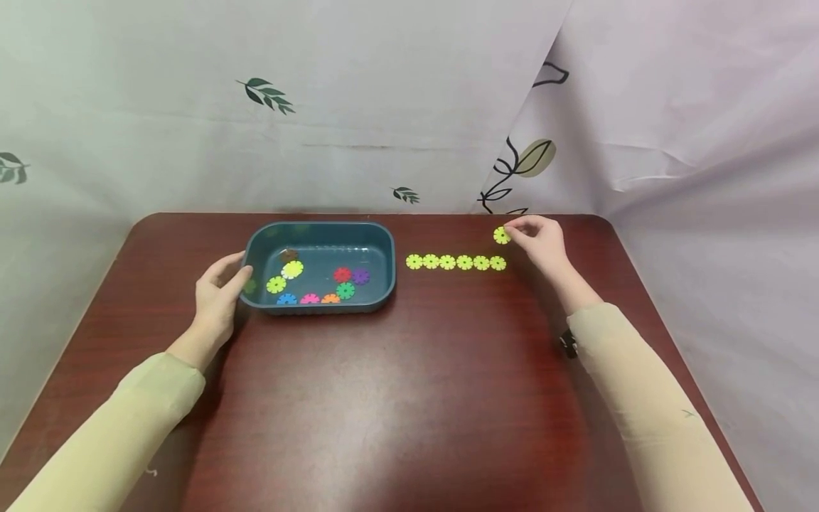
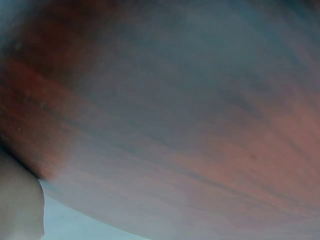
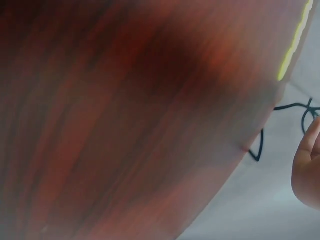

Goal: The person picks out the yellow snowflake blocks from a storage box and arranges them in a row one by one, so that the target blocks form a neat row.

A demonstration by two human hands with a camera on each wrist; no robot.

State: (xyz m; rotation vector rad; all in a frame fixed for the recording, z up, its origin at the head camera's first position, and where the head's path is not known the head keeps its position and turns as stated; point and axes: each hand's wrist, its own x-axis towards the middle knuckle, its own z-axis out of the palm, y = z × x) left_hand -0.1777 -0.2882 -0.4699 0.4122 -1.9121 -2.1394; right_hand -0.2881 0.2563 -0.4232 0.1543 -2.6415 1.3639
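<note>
My left hand (image 1: pixel 217 295) grips the left end of a dark blue plastic tray (image 1: pixel 320 309), thumb over the rim. Inside lie several toothed plastic snowflake discs, among them a red disc (image 1: pixel 342 274), a purple disc (image 1: pixel 361 276) and a green disc (image 1: pixel 345 290). At the far right, my right hand (image 1: pixel 542 245) pinches a yellow snowflake disc (image 1: pixel 501 235) between thumb and fingertips. Just in front of that disc runs a straight row of yellow snowflake discs (image 1: pixel 448 262), set side by side. The right wrist view catches only part of the right hand (image 3: pixel 306 175) at its edge.
All this is on a reddish-brown wooden table (image 1: pixel 384 398) with rounded far corners. Behind it and along the right hangs a pale curtain (image 1: pixel 358 107) with leaf prints. A dark band (image 1: pixel 568 343) shows at the right sleeve's cuff.
</note>
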